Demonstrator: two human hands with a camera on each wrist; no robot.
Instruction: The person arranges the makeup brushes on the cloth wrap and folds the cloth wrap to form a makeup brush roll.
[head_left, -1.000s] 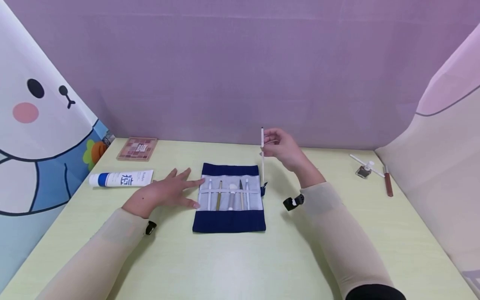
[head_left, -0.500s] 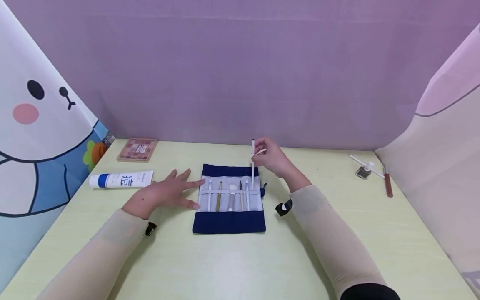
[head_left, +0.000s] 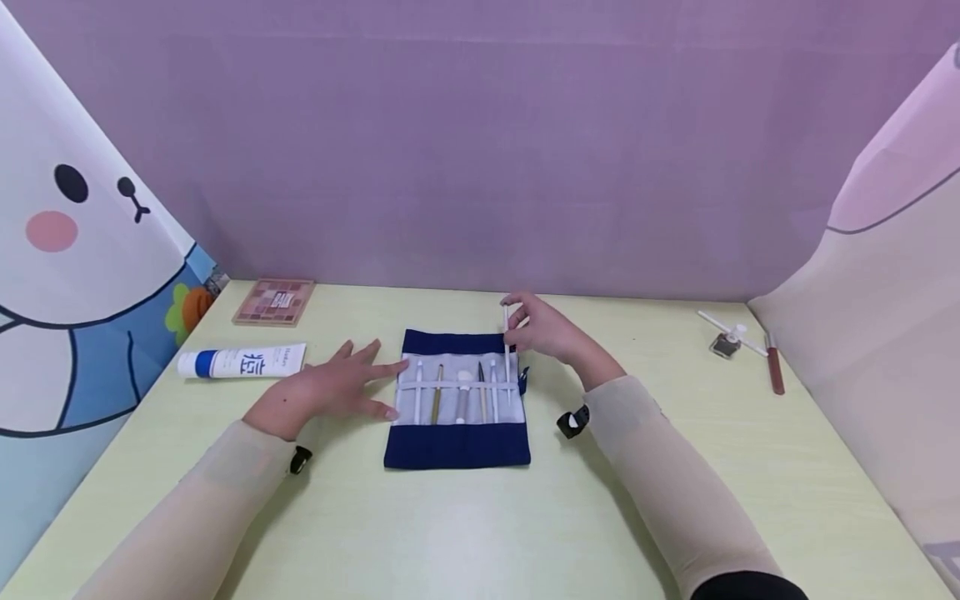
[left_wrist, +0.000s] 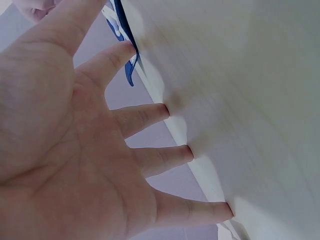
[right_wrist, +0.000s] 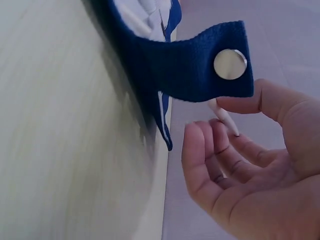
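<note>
A navy roll-up case (head_left: 457,447) lies unfolded on the table, its pale grey lining crossed by an elastic band (head_left: 458,385). Several slim tools, among them a gold one (head_left: 437,396) and a thick white one (head_left: 462,396), stand side by side under this band. With fingers spread, my left hand (head_left: 330,387) rests its thumb and index finger on the case's left edge. My right hand (head_left: 551,333) pinches the upper end of a slim white stick (head_left: 507,362) upright at the rightmost slot; its lower part lies at the band. In the right wrist view a snap strap (right_wrist: 200,65) partly hides the pinch.
At left lie a white tube with a blue cap (head_left: 247,361) and a pink checkered palette (head_left: 273,302). A small bottle (head_left: 726,343) with a white stick across it and a brown-handled tool (head_left: 776,371) lie at right. A purple curtain (head_left: 480,150) borders the table's back.
My right hand has moved left from beside the case, then lowered, bringing the white stick down into the rightmost slot. The left hand has stayed in place.
</note>
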